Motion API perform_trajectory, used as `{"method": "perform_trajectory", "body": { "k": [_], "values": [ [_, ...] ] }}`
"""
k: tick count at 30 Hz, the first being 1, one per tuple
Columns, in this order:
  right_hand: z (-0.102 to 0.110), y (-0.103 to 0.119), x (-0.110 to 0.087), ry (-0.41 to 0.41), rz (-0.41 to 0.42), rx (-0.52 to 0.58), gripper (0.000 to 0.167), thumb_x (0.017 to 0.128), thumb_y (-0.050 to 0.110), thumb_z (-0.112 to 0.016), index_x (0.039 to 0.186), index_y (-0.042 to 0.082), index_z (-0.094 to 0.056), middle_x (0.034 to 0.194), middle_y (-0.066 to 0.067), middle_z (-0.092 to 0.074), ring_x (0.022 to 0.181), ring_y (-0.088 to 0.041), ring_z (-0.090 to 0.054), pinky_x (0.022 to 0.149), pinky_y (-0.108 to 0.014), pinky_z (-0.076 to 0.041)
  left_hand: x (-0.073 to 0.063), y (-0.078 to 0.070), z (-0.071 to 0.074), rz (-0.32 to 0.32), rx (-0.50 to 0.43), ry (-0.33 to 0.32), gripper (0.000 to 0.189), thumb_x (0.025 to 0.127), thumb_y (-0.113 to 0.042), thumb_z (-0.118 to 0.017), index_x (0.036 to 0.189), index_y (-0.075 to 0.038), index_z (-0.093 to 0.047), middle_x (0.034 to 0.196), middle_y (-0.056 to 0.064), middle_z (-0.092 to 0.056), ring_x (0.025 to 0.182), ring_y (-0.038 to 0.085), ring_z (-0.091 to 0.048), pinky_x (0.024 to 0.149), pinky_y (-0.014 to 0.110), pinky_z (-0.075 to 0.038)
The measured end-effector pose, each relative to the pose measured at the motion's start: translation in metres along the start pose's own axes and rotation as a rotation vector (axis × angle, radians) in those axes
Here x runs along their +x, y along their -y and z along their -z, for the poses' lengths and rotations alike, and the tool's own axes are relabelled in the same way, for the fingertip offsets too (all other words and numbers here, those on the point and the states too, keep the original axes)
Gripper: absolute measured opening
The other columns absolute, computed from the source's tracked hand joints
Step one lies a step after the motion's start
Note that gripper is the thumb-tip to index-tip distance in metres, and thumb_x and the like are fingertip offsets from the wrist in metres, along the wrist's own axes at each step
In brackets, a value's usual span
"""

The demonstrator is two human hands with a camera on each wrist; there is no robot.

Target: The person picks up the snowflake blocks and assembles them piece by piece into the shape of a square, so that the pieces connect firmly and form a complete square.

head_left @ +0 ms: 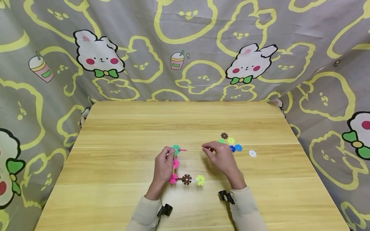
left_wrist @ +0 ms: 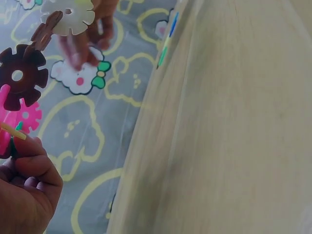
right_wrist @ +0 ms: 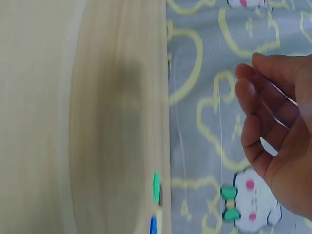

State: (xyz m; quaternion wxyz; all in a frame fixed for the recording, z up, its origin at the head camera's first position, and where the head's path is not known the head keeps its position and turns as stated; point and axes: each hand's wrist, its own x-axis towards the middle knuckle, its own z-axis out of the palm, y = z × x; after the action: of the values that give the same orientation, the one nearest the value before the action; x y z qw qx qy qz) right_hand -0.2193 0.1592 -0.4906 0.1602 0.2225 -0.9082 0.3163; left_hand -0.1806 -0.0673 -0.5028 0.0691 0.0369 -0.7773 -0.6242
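Note:
My left hand (head_left: pixel 164 165) pinches a chain of notched plastic snowflake discs near its far end. A green disc (head_left: pixel 176 149) shows at the fingertips, with a pink disc (head_left: pixel 182 149) edge-on beside it. Down the chain come more pink discs, then a brown disc (head_left: pixel 186 179) and a yellow-green disc (head_left: pixel 200 180) at the near right end. Fingers cover part of the chain. Apart from it on the right, my right hand (head_left: pixel 221 155) is raised with loosely bent fingers; the right wrist view shows nothing in this hand (right_wrist: pixel 280 122).
Several loose discs lie on the wooden table (head_left: pixel 115 160) beyond and right of my right hand, among them a brown one (head_left: pixel 224 136), a light blue one (head_left: pixel 238 148) and a white one (head_left: pixel 252 153). A patterned curtain (head_left: pixel 202 77) surrounds the table's back and sides.

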Motion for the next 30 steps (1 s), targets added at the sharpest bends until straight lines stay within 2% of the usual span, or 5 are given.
{"method": "perform_trajectory", "body": {
  "k": [6, 10, 16, 24, 30],
  "values": [
    [0.019, -0.03, -0.009, -0.056, -0.146, -0.105, 0.009, 0.084, 0.009, -0.074, 0.093, 0.007, -0.076, 0.082, -0.007, -0.074, 0.065, -0.014, -0.064, 0.058, -0.025, -0.051, 0.001, 0.002, 0.001, 0.031, -0.01, -0.003, 0.023, 0.102, -0.018, -0.049, 0.088, -0.003, -0.062, 0.065, 0.007, -0.054, 0.043, 0.001, -0.037, 0.038, 0.017, -0.03],
    [0.032, -0.05, -0.018, -0.054, -0.309, -0.15, 0.013, 0.087, 0.012, -0.07, 0.096, 0.005, -0.075, 0.081, -0.01, -0.072, 0.064, -0.017, -0.061, 0.057, -0.027, -0.047, -0.001, -0.007, 0.003, 0.049, 0.0, 0.01, 0.025, 0.102, -0.014, -0.047, 0.089, 0.004, -0.06, 0.069, 0.011, -0.056, 0.046, 0.001, -0.038, 0.041, 0.017, -0.031],
    [0.05, -0.071, -0.031, 0.057, -0.566, -0.191, 0.027, 0.094, 0.023, -0.061, 0.111, 0.004, -0.07, 0.093, -0.015, -0.066, 0.078, -0.026, -0.059, 0.064, -0.034, -0.045, -0.007, -0.035, 0.007, 0.039, 0.002, 0.014, 0.024, 0.102, -0.01, -0.047, 0.084, 0.001, -0.058, 0.069, 0.011, -0.057, 0.047, -0.001, -0.04, 0.044, 0.018, -0.035],
    [0.069, -0.083, -0.044, 0.177, -0.828, -0.196, 0.044, 0.097, 0.025, -0.052, 0.137, 0.006, -0.052, 0.128, -0.028, -0.045, 0.115, -0.046, -0.041, 0.086, -0.055, -0.041, -0.008, -0.037, 0.008, 0.049, -0.001, 0.009, 0.024, 0.102, -0.01, -0.047, 0.083, -0.001, -0.058, 0.068, 0.01, -0.056, 0.047, -0.001, -0.04, 0.044, 0.017, -0.035],
    [0.076, -0.089, -0.051, 0.258, -0.931, -0.215, 0.051, 0.095, 0.016, -0.044, 0.143, 0.001, -0.042, 0.133, -0.036, -0.033, 0.119, -0.052, -0.034, 0.09, -0.061, -0.039, -0.008, -0.036, 0.009, 0.046, 0.004, 0.008, 0.025, 0.102, -0.011, -0.047, 0.086, 0.004, -0.059, 0.068, 0.01, -0.056, 0.047, -0.001, -0.039, 0.044, 0.017, -0.033]
  ]
}}
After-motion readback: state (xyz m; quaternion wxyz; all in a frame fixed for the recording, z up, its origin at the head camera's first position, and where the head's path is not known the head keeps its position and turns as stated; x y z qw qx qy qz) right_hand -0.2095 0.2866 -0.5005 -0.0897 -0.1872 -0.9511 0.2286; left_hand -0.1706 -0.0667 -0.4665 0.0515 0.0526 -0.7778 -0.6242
